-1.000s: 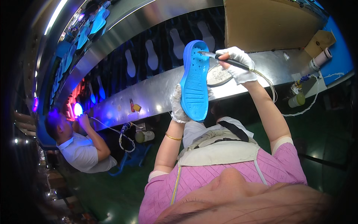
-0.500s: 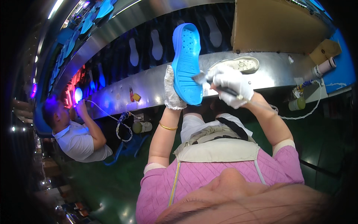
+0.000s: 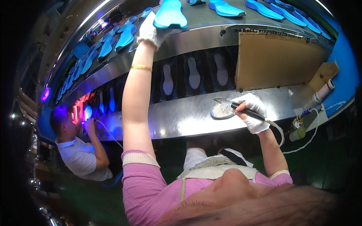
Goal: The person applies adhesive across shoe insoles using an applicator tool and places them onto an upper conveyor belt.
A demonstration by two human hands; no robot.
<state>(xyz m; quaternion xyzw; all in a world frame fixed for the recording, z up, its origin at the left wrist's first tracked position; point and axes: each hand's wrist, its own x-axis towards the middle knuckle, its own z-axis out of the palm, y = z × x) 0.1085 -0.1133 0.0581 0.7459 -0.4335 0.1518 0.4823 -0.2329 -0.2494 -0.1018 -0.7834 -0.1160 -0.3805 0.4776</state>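
Observation:
My left hand (image 3: 149,31), in a white glove, reaches far forward, its fingers closed at the left edge of a bright blue shoe sole (image 3: 170,14). The sole is up by the upper belt, and part of the fingers is hidden. In my right hand (image 3: 253,113), also gloved with bare fingertips, I grip a brush (image 3: 241,107) with a black handle and a cable or hose at its end. The bristles are over a pale oval thing (image 3: 223,111) with a dark rim on the metal ledge; I cannot tell its kind.
Several blue soles (image 3: 227,8) lie along the upper belt (image 3: 203,20). Dark slots with pale sole shapes (image 3: 193,73) run below it. A cardboard sheet (image 3: 281,60) stands right on the metal ledge (image 3: 181,120). At the left a person (image 3: 81,145) works by glowing lights.
My left hand has carried the blue sole up and forward to the upper belt. My right hand has moved the brush off the sole and over the pale oval thing. The view has tilted up.

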